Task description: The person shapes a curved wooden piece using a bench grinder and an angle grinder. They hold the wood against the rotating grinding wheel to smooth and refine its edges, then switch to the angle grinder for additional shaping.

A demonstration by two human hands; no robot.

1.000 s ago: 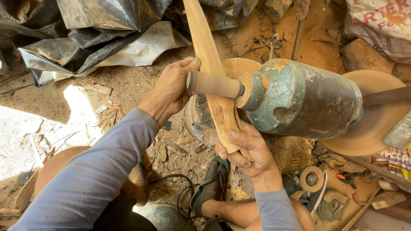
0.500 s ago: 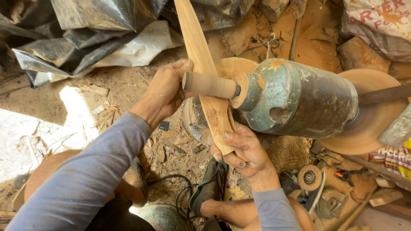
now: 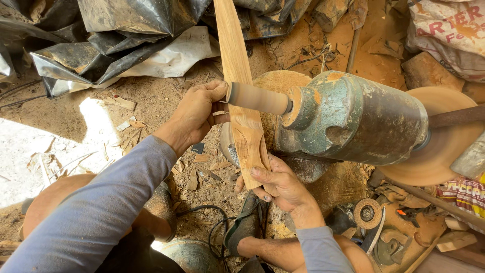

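Wooden slat [image 3: 242, 101] held against a motor-driven sanding drum [image 3: 258, 98].
Left hand [image 3: 197, 114] closes its fingers on the slat beside the drum, steadying it; right hand [image 3: 280, 184] grips the lower end, apparently to guide pressure; green motor housing [image 3: 353, 119] sits right; sawdust-strewn floor [image 3: 151, 101] below.

My long grey-blue sleeves down to both wrists, left hand [image 3: 194, 114] and right hand [image 3: 280, 184] bare, dusty dark sandal [image 3: 245, 222] strapped on my foot
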